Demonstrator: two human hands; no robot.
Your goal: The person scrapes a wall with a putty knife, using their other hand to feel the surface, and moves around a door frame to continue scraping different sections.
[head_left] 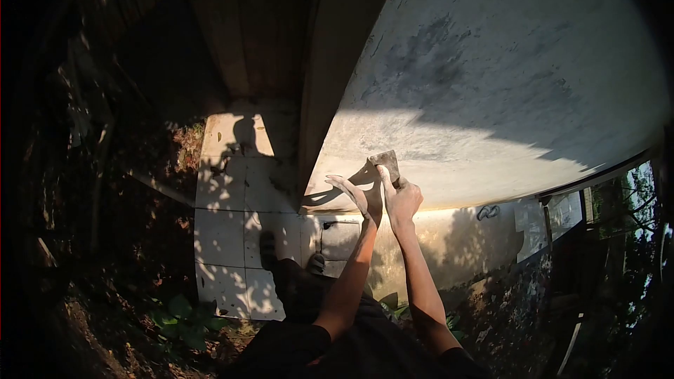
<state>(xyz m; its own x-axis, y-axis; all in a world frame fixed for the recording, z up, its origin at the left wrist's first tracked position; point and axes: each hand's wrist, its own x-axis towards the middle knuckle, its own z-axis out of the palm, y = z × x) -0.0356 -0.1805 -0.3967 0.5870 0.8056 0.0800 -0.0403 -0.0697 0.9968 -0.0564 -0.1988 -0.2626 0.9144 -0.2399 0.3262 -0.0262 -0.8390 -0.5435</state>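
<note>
Dark clothing (379, 340) is filling the bottom edge, hiding most of the person's body. Beyond it, a pale wall (491, 140) is spreading wide, its upper part lying in shadow and its far edges fading into black corners. Tiled floor (223, 238) is running beside it, dappled by shade. Over the wall's sunlit strip, the right hand (402, 200) is grasping a flat scraper (391, 161), one digit lying along it, probably for steady pressure; curled fingers are concealing the rest. Just beside, the left hand (366, 200) is spreading its fingers, apparently gripping nothing, perhaps giving the scraper room. Whether the scraper is touching the wall is remaining unclear.
</note>
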